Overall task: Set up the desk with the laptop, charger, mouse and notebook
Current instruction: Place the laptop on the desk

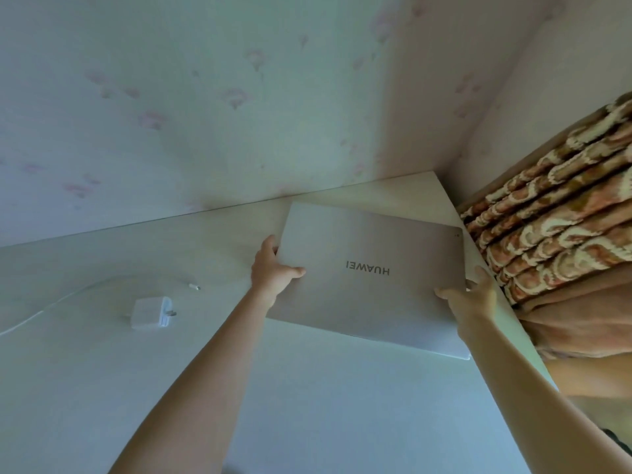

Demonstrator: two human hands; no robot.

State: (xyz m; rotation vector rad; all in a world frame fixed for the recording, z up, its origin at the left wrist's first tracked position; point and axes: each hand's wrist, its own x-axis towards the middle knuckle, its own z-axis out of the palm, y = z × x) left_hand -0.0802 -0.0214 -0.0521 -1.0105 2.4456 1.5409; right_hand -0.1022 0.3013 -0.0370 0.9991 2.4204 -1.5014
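There is one view only, from a wide-angle camera on the person's head, looking forward and down over the white desk (102,388) toward its far right corner, where two papered walls meet. It sits near the desk: both forearms run up from the lower edge, and the closed laptop (369,278) lies right of centre near that corner. Left of the laptop the charger (150,313) is in frame; right of it, past the desk edge, hangs a patterned curtain (561,213).
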